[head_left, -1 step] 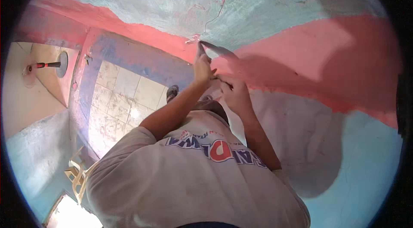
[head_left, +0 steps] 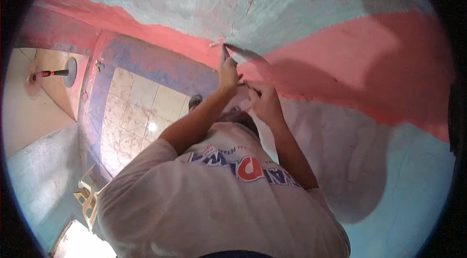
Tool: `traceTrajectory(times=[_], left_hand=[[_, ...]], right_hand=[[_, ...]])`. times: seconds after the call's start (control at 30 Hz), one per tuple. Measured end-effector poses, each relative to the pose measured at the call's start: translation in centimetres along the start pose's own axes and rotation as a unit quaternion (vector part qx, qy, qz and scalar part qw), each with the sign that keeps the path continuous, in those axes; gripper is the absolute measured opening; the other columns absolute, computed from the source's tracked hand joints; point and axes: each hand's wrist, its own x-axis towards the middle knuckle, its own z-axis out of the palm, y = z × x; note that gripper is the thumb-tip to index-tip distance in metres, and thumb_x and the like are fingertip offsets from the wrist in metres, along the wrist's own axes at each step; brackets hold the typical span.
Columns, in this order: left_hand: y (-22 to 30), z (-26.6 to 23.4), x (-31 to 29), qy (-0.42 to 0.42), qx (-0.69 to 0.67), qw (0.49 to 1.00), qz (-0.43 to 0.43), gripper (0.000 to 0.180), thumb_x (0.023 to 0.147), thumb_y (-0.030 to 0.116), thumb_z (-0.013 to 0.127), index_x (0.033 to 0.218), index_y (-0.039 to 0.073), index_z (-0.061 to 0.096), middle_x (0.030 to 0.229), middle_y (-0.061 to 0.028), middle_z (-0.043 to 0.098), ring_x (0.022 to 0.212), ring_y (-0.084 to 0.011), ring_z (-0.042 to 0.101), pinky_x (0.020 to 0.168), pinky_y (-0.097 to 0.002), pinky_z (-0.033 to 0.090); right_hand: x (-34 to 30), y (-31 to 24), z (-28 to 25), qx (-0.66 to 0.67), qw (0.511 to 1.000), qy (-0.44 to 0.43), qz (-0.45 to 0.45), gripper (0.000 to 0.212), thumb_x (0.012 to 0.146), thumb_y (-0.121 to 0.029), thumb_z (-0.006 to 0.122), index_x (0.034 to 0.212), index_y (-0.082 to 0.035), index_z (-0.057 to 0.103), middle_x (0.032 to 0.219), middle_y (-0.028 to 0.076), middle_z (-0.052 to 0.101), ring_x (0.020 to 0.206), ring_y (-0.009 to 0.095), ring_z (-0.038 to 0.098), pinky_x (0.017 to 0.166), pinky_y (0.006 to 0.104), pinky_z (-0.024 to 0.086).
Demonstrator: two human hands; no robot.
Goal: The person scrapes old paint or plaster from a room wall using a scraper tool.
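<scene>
My left hand (head_left: 227,74) reaches up to the wall, its fingers closed around a narrow grey tool (head_left: 224,53) whose exact kind I cannot make out. The tool's tip touches the wall beside a small chipped, pale patch (head_left: 216,44), where the pink paint meets the pale green. Lower and to the right, my right hand (head_left: 265,104) is closed, with thumb and fingers pinched together. A small thin thing (head_left: 244,83) shows at its fingertips, too small to name, close to the left wrist.
Above the pink band (head_left: 340,58), cracks run through the pale green wall (head_left: 194,0). Dirty floor tiles (head_left: 141,102) lie to the left. A fan (head_left: 70,73) stands at far left, a cream plastic chair (head_left: 87,197) at lower left.
My left hand and the tool tip have shifted slightly left and up along the wall. The right hand has moved a little with them; both grips look the same.
</scene>
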Motion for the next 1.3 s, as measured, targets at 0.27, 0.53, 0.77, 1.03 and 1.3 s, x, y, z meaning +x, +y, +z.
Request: traceTrajectory(times=[0.27,0.53,0.77,1.03,1.3], left_hand=[[-0.3,0.5,-1.8,-0.026,-0.066,0.997,-0.012,0.022,0.083,0.024,0.050,0.101,0.012,0.048,0.094,-0.0061,0.045,0.090,-0.0232,0.049,0.074,-0.0488,0.049],[-0.2,1.1,-3.6,-0.003,-0.025,1.000,0.001,0.036,0.086,0.029,0.048,0.116,0.009,0.046,0.099,-0.0084,0.046,0.087,-0.0250,0.052,0.069,-0.0504,0.051],[0.4,-2.3,4.0,0.013,-0.101,0.993,-0.057,0.012,0.083,0.021,0.045,0.085,0.009,0.047,0.090,-0.0093,0.046,0.079,-0.0240,0.047,0.064,-0.0461,0.048],[-0.4,-3.8,5.9,-0.013,-0.016,1.000,0.015,0.023,0.080,0.018,0.046,0.101,0.007,0.048,0.089,-0.0133,0.049,0.077,-0.0283,0.052,0.065,-0.0478,0.049],[0.0,-1.7,0.0,-0.055,-0.063,0.996,-0.008,0.010,0.086,0.010,0.042,0.094,0.007,0.048,0.094,-0.0104,0.049,0.095,-0.0250,0.054,0.070,-0.0511,0.055]], right_hand=[[-1.2,0.2,-0.2,-0.048,0.995,0.051,-0.076,0.025,0.087,-0.005,0.052,0.107,0.000,0.065,0.077,0.014,0.066,0.064,0.013,0.057,0.063,0.0287,0.045],[-2.4,1.1,-0.4,0.044,0.999,0.026,0.009,0.025,0.085,-0.011,0.053,0.103,0.000,0.067,0.091,0.027,0.063,0.086,0.036,0.065,0.074,0.0392,0.050],[2.7,1.9,3.2,-0.065,0.997,0.021,-0.021,0.024,0.084,-0.010,0.055,0.103,-0.001,0.067,0.086,0.025,0.063,0.079,0.034,0.066,0.069,0.0381,0.049],[2.3,1.6,3.6,-0.063,0.997,0.048,-0.015,0.025,0.081,-0.009,0.053,0.100,-0.005,0.068,0.089,0.027,0.062,0.087,0.042,0.061,0.076,0.0461,0.049],[-0.9,1.9,2.7,0.046,0.994,0.081,-0.051,0.029,0.085,-0.005,0.053,0.112,0.000,0.063,0.085,0.014,0.068,0.064,0.018,0.062,0.062,0.0305,0.048]])
